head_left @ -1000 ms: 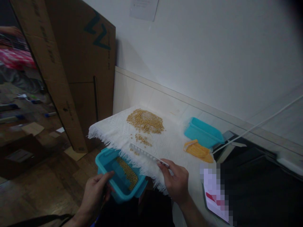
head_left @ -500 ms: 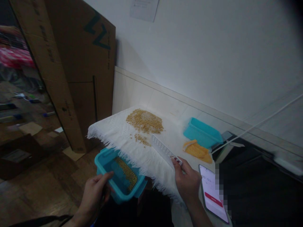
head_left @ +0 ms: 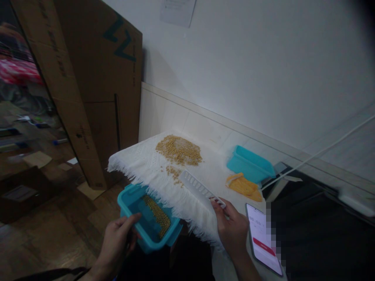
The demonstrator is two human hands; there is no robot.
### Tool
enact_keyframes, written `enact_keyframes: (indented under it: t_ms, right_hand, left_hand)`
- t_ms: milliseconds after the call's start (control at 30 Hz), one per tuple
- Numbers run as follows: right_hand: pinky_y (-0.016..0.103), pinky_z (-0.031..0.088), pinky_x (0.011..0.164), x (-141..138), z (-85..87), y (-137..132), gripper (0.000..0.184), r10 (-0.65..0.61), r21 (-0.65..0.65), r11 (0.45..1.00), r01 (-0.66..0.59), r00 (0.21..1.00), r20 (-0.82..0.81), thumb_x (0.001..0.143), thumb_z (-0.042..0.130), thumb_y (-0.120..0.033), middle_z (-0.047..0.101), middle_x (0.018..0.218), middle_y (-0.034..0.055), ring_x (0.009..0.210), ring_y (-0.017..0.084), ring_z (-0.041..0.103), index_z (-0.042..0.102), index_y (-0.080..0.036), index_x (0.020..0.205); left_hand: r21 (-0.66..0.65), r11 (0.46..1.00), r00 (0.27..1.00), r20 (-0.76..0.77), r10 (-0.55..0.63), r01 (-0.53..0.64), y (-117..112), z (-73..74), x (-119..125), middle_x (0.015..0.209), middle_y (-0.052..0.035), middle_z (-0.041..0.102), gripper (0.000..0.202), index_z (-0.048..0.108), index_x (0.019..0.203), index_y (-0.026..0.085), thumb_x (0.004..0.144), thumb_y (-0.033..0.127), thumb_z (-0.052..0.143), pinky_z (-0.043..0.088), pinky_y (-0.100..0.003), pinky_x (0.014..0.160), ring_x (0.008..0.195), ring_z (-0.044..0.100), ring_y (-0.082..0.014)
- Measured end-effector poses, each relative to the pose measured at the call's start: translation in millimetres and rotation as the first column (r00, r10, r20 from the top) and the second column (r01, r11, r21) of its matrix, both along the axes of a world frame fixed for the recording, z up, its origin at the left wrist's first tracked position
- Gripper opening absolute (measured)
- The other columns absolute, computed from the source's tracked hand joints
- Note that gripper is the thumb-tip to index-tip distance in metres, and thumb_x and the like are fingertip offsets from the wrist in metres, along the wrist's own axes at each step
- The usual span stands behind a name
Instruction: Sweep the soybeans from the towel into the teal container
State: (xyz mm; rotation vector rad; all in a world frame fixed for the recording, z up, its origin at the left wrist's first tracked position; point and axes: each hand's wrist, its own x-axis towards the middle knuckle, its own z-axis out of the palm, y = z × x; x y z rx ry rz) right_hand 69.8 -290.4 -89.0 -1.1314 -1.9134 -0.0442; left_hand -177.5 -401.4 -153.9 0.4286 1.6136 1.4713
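Observation:
My left hand point(head_left: 120, 236) grips the near-left rim of a teal plastic container point(head_left: 137, 230), held just below the table's fringed edge. Yellowish beans point(head_left: 158, 214) lie in a band along one side inside it. In my right hand point(head_left: 231, 222) is a white slotted plastic strip point(head_left: 200, 187), pinched at its near end. Its far end rests at or just over the cloth, beside a few loose beans point(head_left: 175, 173). Behind them spreads a larger pile of beans point(head_left: 180, 150) on the white fringed cloth point(head_left: 140, 160).
A second teal container point(head_left: 252, 162) stands at the table's right, with a yellow cloth point(head_left: 244, 186) before it. A phone point(head_left: 263, 242) lies near my right forearm. A tall cardboard box point(head_left: 99, 78) rises at the left, and a white cable point(head_left: 319, 150) crosses the right side.
The white strip has shifted slightly left along the cloth, and the small group of loose beans has moved a little toward the table edge. My left hand and the container stay nearly still.

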Motion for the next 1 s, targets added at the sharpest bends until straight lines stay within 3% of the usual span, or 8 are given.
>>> enact_keyframes:
  t_ms: [300, 700, 1000]
  right_hand:
    - [0.022, 0.049, 0.057, 4.9, 3.1, -2.8, 0.030, -0.026, 0.023, 0.999, 0.025, 0.999, 0.024, 0.091, 0.051, -0.040, 0.075, 0.075, 0.0033, 0.064, 0.018, 0.071, 0.071, -0.018, 0.087]
    - [0.020, 0.049, 0.055, 5.2, 9.4, -4.5, 0.029, 0.015, -0.116, 0.993, -0.016, 1.000, -0.005, 0.090, 0.051, -0.041, 0.075, 0.074, 0.0006, 0.065, 0.017, 0.071, 0.071, -0.020, 0.087]
    - [0.022, 0.049, 0.056, 10.3, 6.1, -7.1, 0.033, -0.010, -0.048, 0.999, 0.012, 0.999, 0.034, 0.089, 0.051, -0.045, 0.075, 0.074, 0.0010, 0.063, 0.018, 0.071, 0.072, -0.020, 0.084]
  left_hand:
    - [0.015, 1.000, 1.000, 0.000, -0.015, 0.015, -1.8, 1.3, 1.2, 0.022, 0.0037, 0.040, 0.050, 0.052, 0.037, 0.018, 0.071, 0.053, 0.060, 0.018, -0.019, 0.031, 0.023, 0.030, -0.0067]
    - [0.014, 1.000, 0.999, -0.035, -0.004, 0.005, -0.2, -1.2, -0.3, 0.023, 0.0033, 0.041, 0.051, 0.052, 0.037, 0.018, 0.071, 0.054, 0.059, 0.020, -0.020, 0.031, 0.023, 0.032, -0.0071]
    - [0.023, 1.000, 1.000, -0.016, -0.007, 0.007, -0.9, -2.8, -0.9, 0.023, 0.0038, 0.041, 0.051, 0.052, 0.037, 0.018, 0.072, 0.055, 0.060, 0.020, -0.019, 0.030, 0.023, 0.032, -0.0070]
